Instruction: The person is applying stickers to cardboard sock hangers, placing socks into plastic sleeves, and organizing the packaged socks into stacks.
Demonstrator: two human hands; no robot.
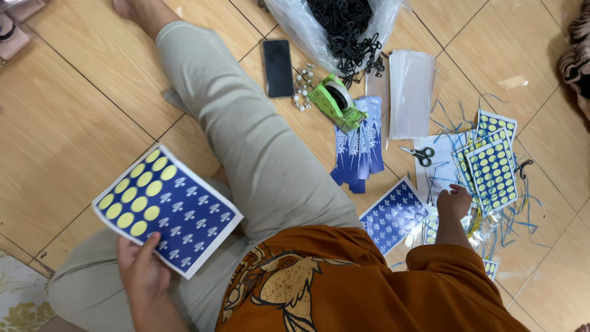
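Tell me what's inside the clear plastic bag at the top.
The plastic bag holds a heap of black clips or hooks, some spilling out onto the floor. Anything under the heap is hidden.

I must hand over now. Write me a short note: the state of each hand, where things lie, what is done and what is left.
Left hand holds a blue sheet with yellow ovals above the lap. Right hand rests on the floor among paper scraps. Scissors lie free beside it; a stack of dotted sheets further right. Trimming has begun, as the scraps show. The held sheet is uncut.
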